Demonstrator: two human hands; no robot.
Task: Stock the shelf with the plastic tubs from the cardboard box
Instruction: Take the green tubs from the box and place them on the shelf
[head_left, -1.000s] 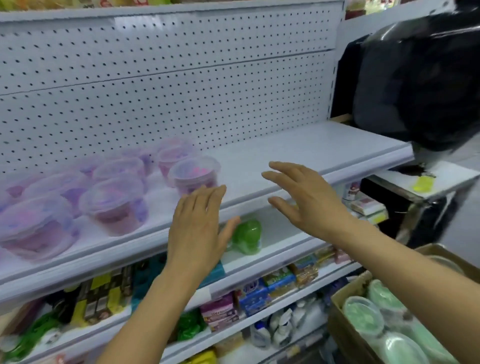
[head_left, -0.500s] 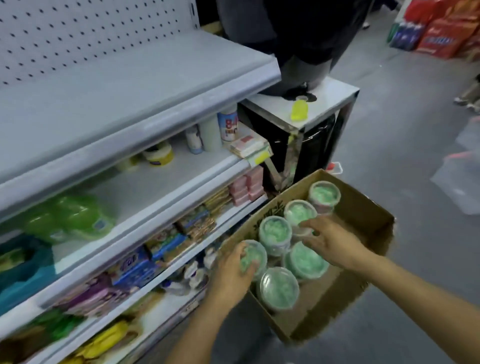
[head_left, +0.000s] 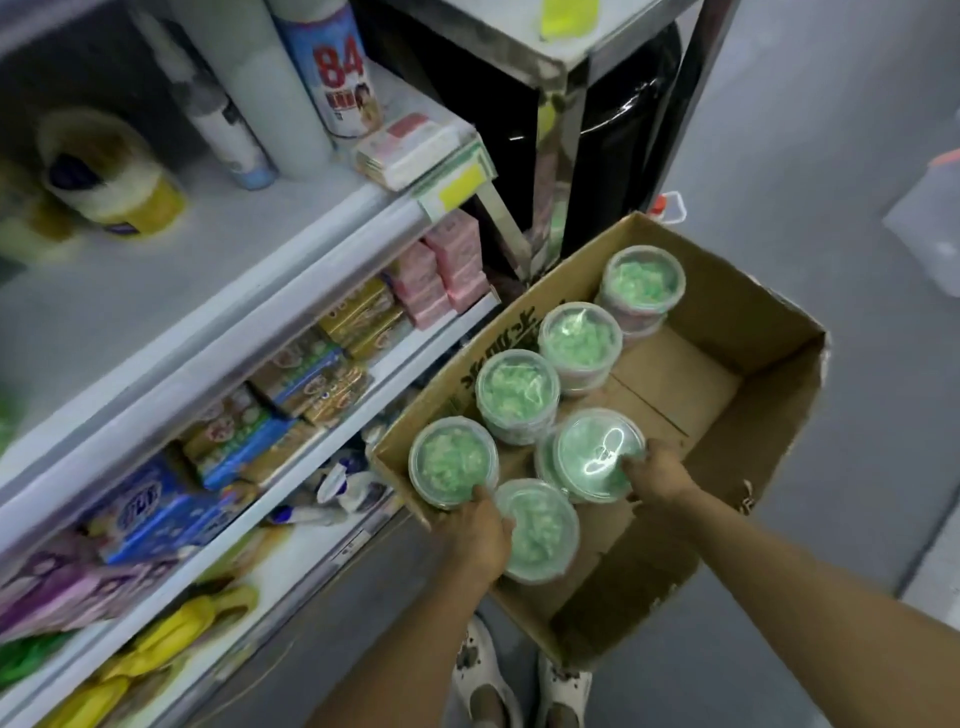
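Observation:
An open cardboard box (head_left: 769, 364) sits on the floor beside the shelving, holding several clear plastic tubs with green contents. My left hand (head_left: 475, 535) grips the near-left tub (head_left: 451, 462) at its near rim. My right hand (head_left: 655, 474) holds a tub (head_left: 597, 454) that is lifted and tilted, its lid glinting. Another tub (head_left: 540, 530) stands between my two hands. Two more tubs (head_left: 517, 395) (head_left: 579, 340) line the box's left wall, and one tub (head_left: 643, 283) stands in the far corner.
The white shelving (head_left: 291, 249) on the left carries bottles, a spray can (head_left: 337, 67), pink soap boxes (head_left: 441, 270) and blue packs (head_left: 150, 506). A black bin under a small white stand (head_left: 613, 130) is behind the box. Grey floor lies to the right; my shoes (head_left: 519, 686) are below.
I have looked down and leaned closer to the box. Both hands, at the shelf a second ago, have closed on tubs, and the right one has lifted and tilted its tub.

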